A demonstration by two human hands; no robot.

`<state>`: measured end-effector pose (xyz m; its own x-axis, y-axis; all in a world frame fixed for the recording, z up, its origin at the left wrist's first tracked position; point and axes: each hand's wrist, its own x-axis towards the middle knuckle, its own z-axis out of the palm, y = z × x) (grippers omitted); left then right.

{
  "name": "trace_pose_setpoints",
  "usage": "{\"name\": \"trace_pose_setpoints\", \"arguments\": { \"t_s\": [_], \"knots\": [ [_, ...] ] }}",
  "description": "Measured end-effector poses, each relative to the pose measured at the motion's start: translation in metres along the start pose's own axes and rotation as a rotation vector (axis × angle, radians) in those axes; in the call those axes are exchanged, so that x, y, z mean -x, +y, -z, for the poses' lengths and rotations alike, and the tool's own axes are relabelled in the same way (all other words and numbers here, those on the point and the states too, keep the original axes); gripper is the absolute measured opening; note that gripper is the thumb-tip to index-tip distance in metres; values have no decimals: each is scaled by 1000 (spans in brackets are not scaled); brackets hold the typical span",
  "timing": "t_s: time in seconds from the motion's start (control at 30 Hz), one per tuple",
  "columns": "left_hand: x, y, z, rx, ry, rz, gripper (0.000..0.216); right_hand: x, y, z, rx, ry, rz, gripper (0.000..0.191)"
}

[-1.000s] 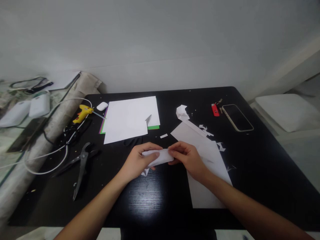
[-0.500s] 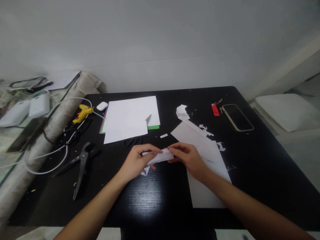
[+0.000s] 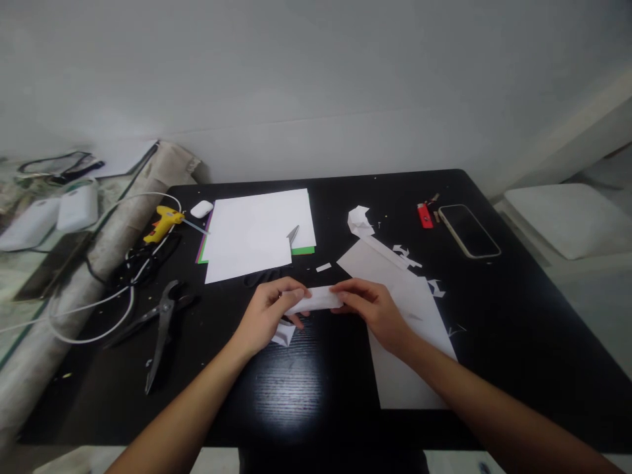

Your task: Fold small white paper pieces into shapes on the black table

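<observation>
Between my two hands is a narrow piece of folded white paper [image 3: 318, 299], held nearly level above the black table. My left hand [image 3: 269, 313] pinches its left end, thumb on the near face. At the other end, the thumb and fingers of my right hand [image 3: 368, 306] are closed on it. A small folded white paper piece [image 3: 284, 334] shows just below my left hand. Under my right wrist lies a large white sheet [image 3: 402, 349]. Dark scissors [image 3: 266, 276] rest beyond my left hand, their handles partly hidden and the blade tip over the stacked paper.
A stack of white and coloured paper [image 3: 257, 227] lies at the back. Pliers [image 3: 165, 316], a yellow glue gun [image 3: 165, 222] and cables are on the left. Crumpled paper [image 3: 360, 222], paper scraps [image 3: 437, 288], a red lighter [image 3: 424, 215] and a phone [image 3: 469, 231] are to the right.
The folded paper has turned from a slight slant to nearly level, and more of its middle shows. My left fingers have shifted left along it; my right hand stays almost in place.
</observation>
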<state>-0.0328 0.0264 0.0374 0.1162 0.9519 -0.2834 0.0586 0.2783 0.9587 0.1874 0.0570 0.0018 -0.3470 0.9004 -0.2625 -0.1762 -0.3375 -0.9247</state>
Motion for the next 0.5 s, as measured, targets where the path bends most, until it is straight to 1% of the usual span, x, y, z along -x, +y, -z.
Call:
{"name": "trace_pose_setpoints", "arguments": {
  "t_s": [0.07, 0.17, 0.23, 0.33, 0.5],
  "knots": [
    [0, 1, 0, -11, 24, -11, 34, 1, 1, 0, 4, -55, 8, 27],
    [1, 0, -1, -30, 46, -9, 32, 2, 3, -1, -7, -101, 7, 39],
    [1, -3, -2, -48, 56, 0, 32, 1, 4, -1, 8, -80, 10, 40],
    [0, -8, -3, -71, 72, -4, 32, 1, 3, -2, 63, -25, 33, 34],
    [-2, -13, -6, -91, 88, -46, 25, 1, 1, -2, 140, 42, 57, 31]
  ]
}}
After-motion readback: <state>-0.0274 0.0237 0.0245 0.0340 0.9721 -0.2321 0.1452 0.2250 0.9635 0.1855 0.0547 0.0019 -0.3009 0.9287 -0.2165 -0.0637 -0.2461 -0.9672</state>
